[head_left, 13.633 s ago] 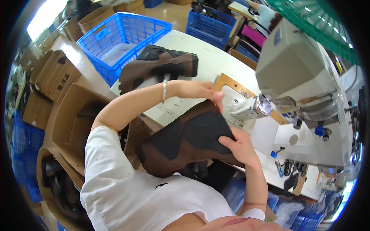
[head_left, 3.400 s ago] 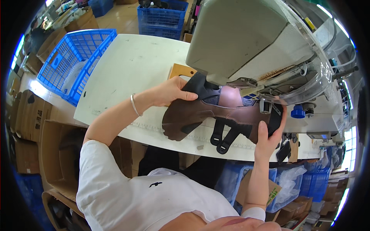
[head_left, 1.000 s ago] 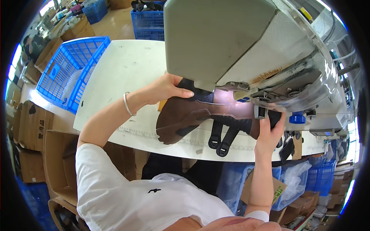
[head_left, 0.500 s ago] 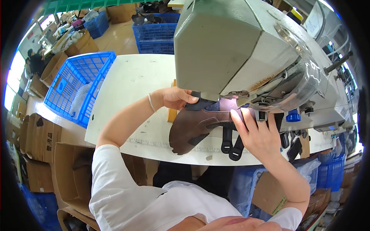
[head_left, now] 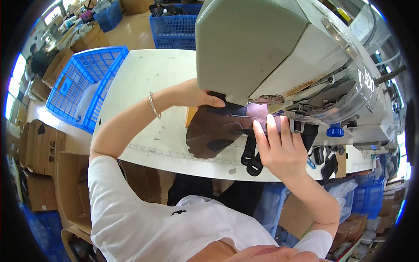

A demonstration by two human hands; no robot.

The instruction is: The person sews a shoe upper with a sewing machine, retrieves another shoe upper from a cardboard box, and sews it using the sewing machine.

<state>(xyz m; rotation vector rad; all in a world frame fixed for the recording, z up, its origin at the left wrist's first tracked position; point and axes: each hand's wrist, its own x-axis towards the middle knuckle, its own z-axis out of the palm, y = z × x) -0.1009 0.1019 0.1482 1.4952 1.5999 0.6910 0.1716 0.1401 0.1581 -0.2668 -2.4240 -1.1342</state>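
Note:
A brown leather shoe upper [head_left: 208, 131] with dark patches and a stitched edge lies under the head of a sewing machine [head_left: 251, 48]. My left hand [head_left: 196, 94] pinches the upper's far edge near a black part, thumb on top; its fingers are partly hidden behind the machine head. My right hand [head_left: 283, 150] lies palm down on the upper's right part, fingers stretched and slightly apart beside the lit sewing area. Black buckle straps [head_left: 252, 159] hang from the upper toward me. The needle itself is hidden.
The white machine table [head_left: 152, 78] carries a printed ruler strip along its front. A blue plastic crate [head_left: 85, 83] stands left of it, cardboard boxes [head_left: 74, 187] at lower left. Small dark tools [head_left: 329, 163] lie right of my right hand. A blue knob [head_left: 334, 130] juts from the machine.
My left hand has shifted slightly up and its fingers have gone further behind the machine head. The upper has turned a little and moved slightly up and left, with my right hand following left.

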